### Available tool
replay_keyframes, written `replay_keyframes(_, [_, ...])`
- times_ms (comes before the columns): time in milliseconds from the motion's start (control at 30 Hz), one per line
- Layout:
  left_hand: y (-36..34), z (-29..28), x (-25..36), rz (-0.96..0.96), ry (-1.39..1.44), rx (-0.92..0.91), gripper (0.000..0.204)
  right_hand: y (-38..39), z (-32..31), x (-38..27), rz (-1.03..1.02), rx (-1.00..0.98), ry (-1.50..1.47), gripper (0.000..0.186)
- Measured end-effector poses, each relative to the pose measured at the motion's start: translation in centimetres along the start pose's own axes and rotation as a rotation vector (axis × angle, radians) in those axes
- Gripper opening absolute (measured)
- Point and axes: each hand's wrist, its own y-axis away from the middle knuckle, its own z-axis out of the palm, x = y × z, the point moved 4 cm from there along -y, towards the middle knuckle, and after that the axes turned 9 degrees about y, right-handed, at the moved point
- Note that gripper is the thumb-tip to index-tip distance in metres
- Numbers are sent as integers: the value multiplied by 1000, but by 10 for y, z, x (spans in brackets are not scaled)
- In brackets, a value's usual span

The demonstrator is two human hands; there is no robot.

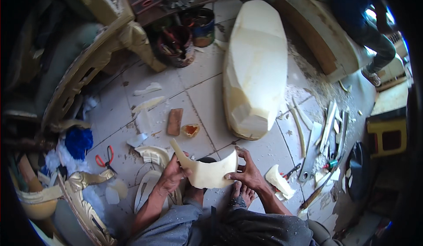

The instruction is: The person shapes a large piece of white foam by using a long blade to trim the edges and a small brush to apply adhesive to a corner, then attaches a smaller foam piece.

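Observation:
Between my two hands is a curved piece of cream foam, with a narrow prong rising at its left end. My left hand grips it near that prong, thumb on the near face. My right hand pinches its right edge, thumb in front and fingers behind. The piece is held above my feet, clear of the floor. Beyond it, on the tiles, lies a long cream foam block shaped like a motorcycle seat. A reddish-brown flat block and a small yellowish cup lie just past my hands.
Red-handled scissors lie at left beside a blue bundle. Foam offcuts, strips and a foam scrap litter the right floor. Stained buckets stand at the back. A carved frame curves along the left. A person stands far right.

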Motion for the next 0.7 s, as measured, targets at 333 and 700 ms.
replay_keyframes(333, [-95,66,-53,-3,-240,-127,60,23,-45,74,43,353,-475,110])
replay_keyframes(700, [-145,87,-62,211,-266,-124,63,-12,-60,74,-154,585,-544,104])
